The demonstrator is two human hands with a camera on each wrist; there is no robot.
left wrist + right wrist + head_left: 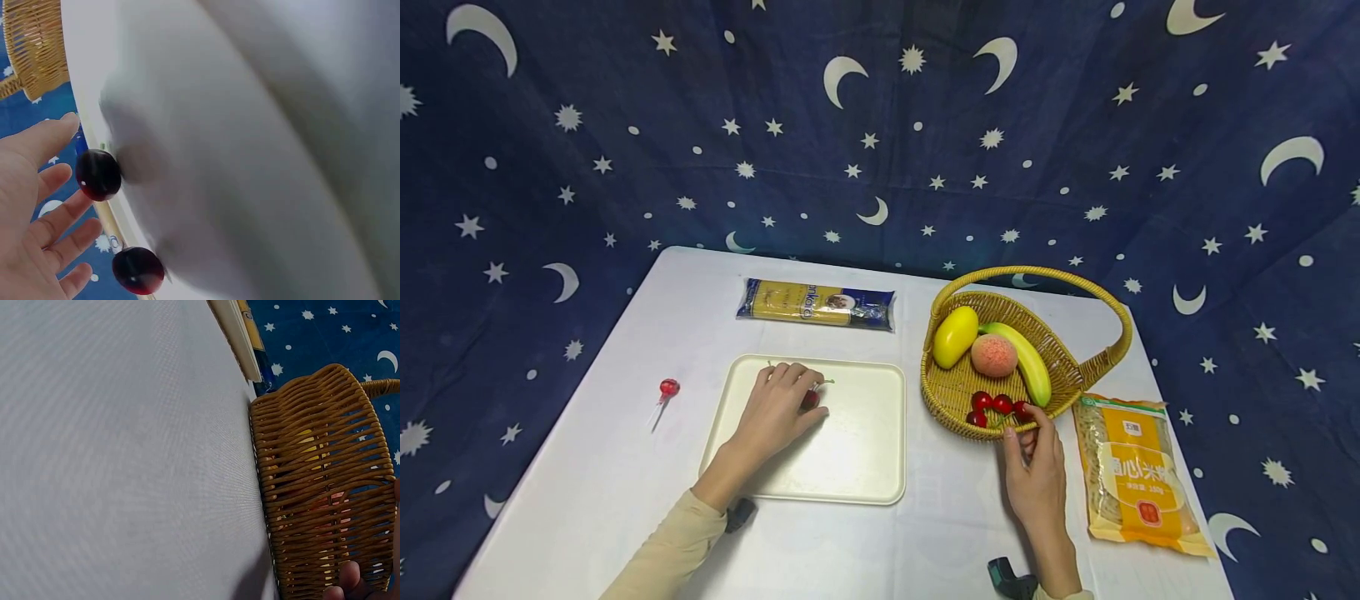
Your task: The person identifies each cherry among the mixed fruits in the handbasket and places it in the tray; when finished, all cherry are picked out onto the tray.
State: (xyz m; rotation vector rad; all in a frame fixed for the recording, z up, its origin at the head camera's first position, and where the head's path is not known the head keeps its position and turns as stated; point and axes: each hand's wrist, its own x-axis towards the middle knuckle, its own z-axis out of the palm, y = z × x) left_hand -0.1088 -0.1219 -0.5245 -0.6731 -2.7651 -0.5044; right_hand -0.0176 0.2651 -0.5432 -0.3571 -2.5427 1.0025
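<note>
From where I'm standing, the left hand (pixel 782 408) is hovering low over the tray (pixel 857 450), thumb spread and fingers loosely stretched, not closing round anything. One cherry (pixel 98 175) is sitting near its index fingertip, a second cherry (pixel 137 270) by the smaller fingers; whether skin is touching either, I can't tell. The right hand (pixel 1037 471) is bending its fingers at the near rim of the basket (pixel 951 386), just beside the rightmost of four cherries (pixel 1002 404); whether it is gripping rim or fruit isn't showing.

Round fruit is likely to roll, so I'd be bringing thumb and index finger in from opposite sides, pressing lightly, minding the stems and keeping the palm off the neighbouring cherry. At the rim, a light touch would be sparing the basket a tip.

Further in, a yellow fruit (pixel 956 337), a peach (pixel 994 356) and a banana (pixel 1030 367) are resting. Around the desk (pixel 940 533), a noodle bag (pixel 1138 475), a pasta packet (pixel 816 305) and a lollipop (pixel 669 387) are lying.
</note>
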